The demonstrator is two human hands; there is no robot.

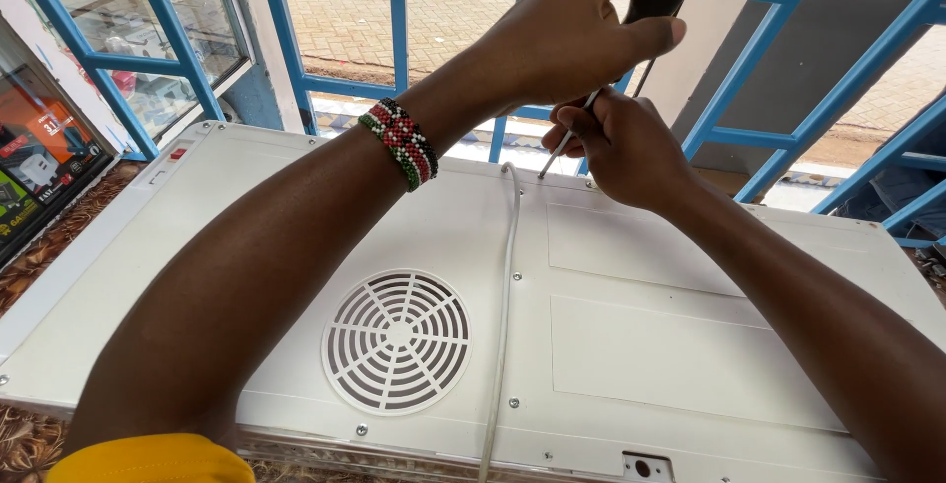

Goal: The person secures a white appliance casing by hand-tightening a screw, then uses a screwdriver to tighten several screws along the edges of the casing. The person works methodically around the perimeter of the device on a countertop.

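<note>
At the upper centre of the frame, the left hand (581, 34) is clenched around the dark handle of a screwdriver (631, 44). Its thin metal shaft slants down-left, tip on the far edge of a smooth white panel (641, 345). The right hand (621, 143) pinches the shaft. A round slotted vent (397, 341) and a white cord (503, 315) lie lower centre.

Cord (505, 286) crosses panel (641, 345) — vent (397, 342) lies left.

Beaded bracelet (400, 143) on wrist, yellow sleeve (148, 458).
</note>
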